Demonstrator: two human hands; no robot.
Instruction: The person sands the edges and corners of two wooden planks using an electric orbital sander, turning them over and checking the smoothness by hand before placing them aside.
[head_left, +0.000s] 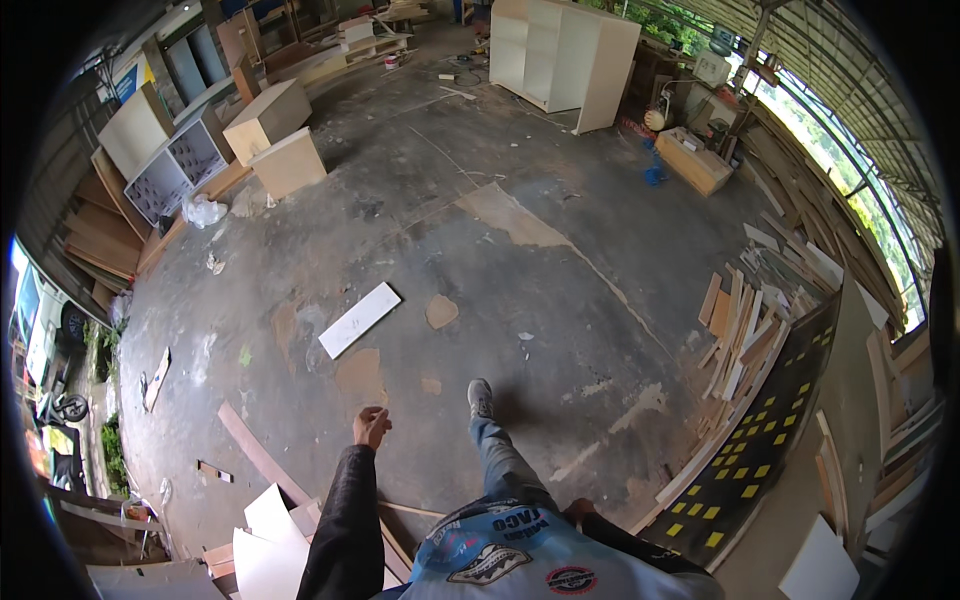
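Observation:
My left hand (371, 427) is held out over the concrete floor, its fingers curled in, with nothing visible in it. The dark sleeve of my left arm reaches up from the lower edge. Close by my right hip, my right hand (579, 511) is small and in shadow; its fingers cannot be made out. Ahead of my left hand a white rectangular board (360, 320) lies flat on the floor, apart from the hand. One foot in a grey shoe (481, 398) is stretched forward on the floor.
Timber offcuts (740, 330) are heaped at the right beside a black mat with yellow squares (740, 465). A large white cabinet (610, 75) stands at the back. Wooden boxes (288, 165) stand far left. A long plank (262, 455) and white panels (272, 545) lie near left.

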